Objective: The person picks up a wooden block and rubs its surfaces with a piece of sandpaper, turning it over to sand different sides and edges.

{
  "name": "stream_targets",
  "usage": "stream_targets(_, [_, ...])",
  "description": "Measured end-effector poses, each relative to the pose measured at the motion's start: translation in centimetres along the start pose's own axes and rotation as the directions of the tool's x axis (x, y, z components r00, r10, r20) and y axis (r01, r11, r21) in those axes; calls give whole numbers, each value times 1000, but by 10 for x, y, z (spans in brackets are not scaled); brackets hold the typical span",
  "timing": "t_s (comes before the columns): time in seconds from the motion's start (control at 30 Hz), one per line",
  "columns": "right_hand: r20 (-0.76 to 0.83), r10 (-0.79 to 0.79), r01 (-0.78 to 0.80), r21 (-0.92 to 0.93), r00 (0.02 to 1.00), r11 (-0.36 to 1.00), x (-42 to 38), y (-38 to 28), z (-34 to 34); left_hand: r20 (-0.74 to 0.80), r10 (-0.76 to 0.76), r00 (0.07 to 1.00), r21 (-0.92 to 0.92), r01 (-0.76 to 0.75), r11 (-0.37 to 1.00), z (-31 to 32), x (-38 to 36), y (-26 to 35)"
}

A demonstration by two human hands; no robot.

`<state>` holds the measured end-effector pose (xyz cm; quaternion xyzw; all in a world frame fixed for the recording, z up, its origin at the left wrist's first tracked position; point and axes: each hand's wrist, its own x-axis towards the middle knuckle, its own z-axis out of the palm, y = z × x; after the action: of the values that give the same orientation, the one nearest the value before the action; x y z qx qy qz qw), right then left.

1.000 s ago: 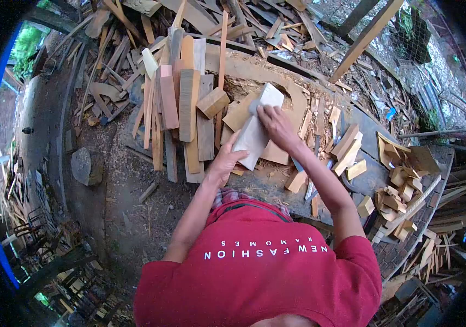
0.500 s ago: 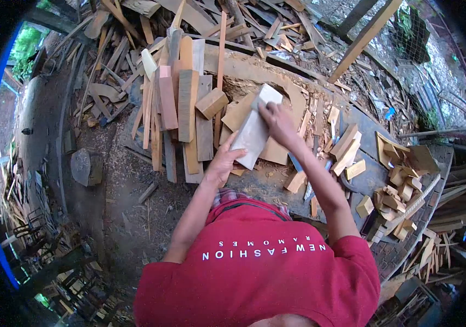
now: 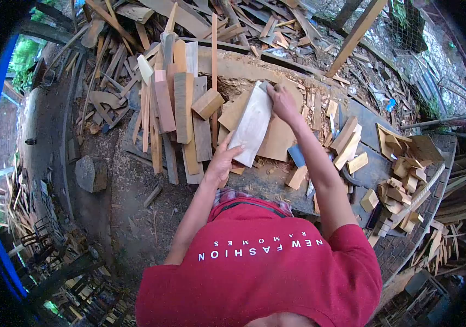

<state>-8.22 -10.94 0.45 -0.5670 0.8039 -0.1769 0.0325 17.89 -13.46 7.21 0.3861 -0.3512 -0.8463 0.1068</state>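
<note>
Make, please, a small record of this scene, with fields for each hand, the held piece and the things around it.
Left hand: grips the near end of a pale board
Right hand: at the board's far end; exact grip unclear
Held piece: long, flat, slanting away to the right
Left side: long wooden pieces, heaped together
Right side: small wooden blocks

Board (image 3: 252, 128) above panel (image 3: 277, 143), contact unclear
</note>
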Motion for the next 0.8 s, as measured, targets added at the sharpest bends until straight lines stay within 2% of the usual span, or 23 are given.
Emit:
stream_targets(0.1, [-9, 62, -60, 107, 998, 992, 4, 6, 4, 13, 40, 999, -15, -40, 999, -1, 2, -3])
stream_targets(0.17, [41, 98, -101, 64, 994, 993, -5, -4, 2, 65, 1, 998, -145, 9, 989, -1, 1, 0])
stream_targets(0.27, [1, -49, 49, 59, 999, 997, -41, -39, -26, 44, -61, 997, -184, 68, 981, 6, -3, 6])
stream_targets(0.3, [-4, -51, 51, 139, 999, 989, -59, -53, -32, 48, -71, 996, -184, 79, 980, 6, -2, 4])
stream_targets(0.33, [-17, -80, 82, 191, 997, 978, -75, -65, -40, 51, -44, 998, -175, 53, 983, 5, 0, 2])
stream_targets(0.4, [3, -111, 109, 165, 994, 980, -104, -85, -53, 68, -15, 998, -174, 27, 984, 2, 2, 1])
stream_targets(0.57, [3, -170, 168, 139, 985, 976, -111, -83, -61, 93, -78, 993, -187, 95, 978, -1, 2, 0])
stream_targets(0.63, [-84, -202, 210, 113, 976, 971, -92, -65, -47, 108, -85, 990, -206, 106, 973, -5, 3, -1])
stream_targets(0.67, [-45, -100, 107, 187, 994, 977, -82, -58, -39, 128, -83, 988, -190, 107, 976, -6, 4, -1])
stream_targets(0.8, [-71, -4, 10, 79, 997, 997, -29, -16, -10, 121, -79, 989, -155, 98, 983, -5, 2, 0])
